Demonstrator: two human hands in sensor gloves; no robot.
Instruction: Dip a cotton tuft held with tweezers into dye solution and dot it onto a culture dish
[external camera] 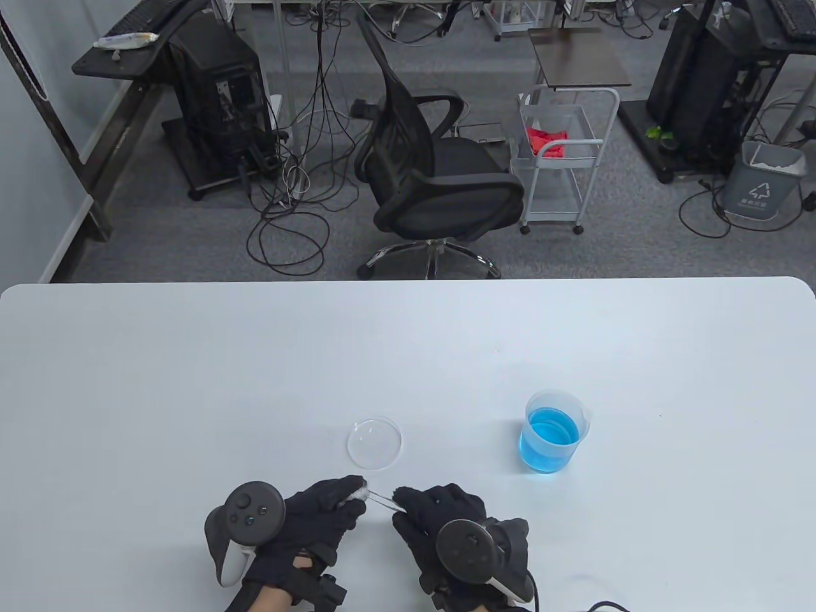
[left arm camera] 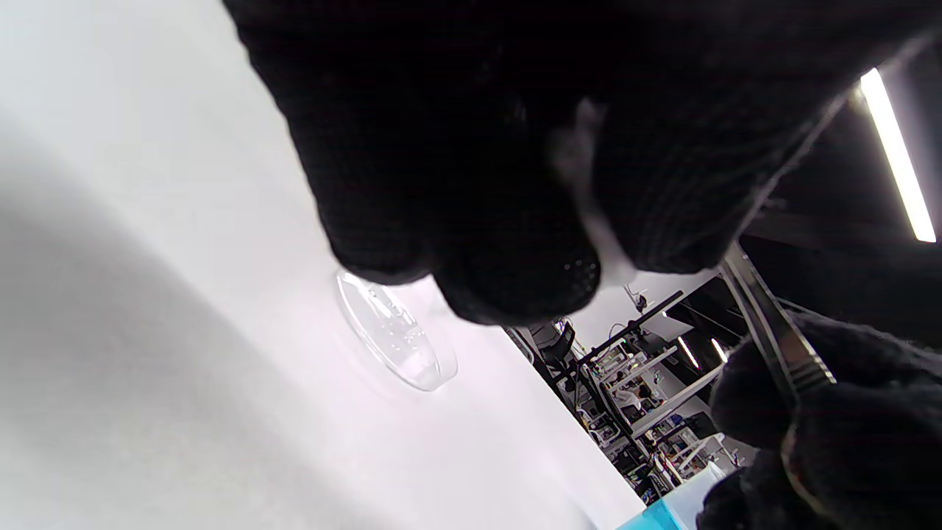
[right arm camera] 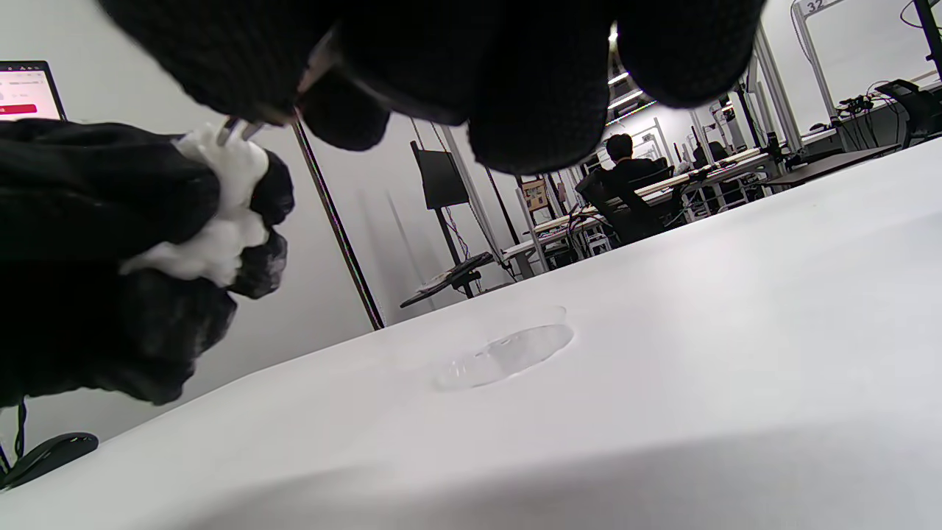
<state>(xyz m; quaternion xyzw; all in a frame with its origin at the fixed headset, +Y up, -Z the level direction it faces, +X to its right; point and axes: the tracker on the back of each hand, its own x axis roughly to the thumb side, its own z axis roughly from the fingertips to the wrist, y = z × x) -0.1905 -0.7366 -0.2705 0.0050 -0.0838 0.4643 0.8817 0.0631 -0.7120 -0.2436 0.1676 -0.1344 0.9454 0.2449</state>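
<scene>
Near the table's front edge my left hand [external camera: 331,503] pinches a white cotton tuft [external camera: 358,492], also plain in the right wrist view as cotton [right arm camera: 221,213] between gloved fingers. My right hand [external camera: 433,516] grips metal tweezers [external camera: 380,500] whose tips reach into the cotton. The tweezers [left arm camera: 773,331] run down to my right fingers in the left wrist view. A clear culture dish [external camera: 375,443] lies just beyond both hands. A beaker of blue dye [external camera: 552,433] stands to the right of the dish.
The white table [external camera: 191,382] stretches wide around the dish and beaker. Beyond its far edge stand an office chair [external camera: 433,172], a white trolley [external camera: 564,159] and desks with cables on the floor.
</scene>
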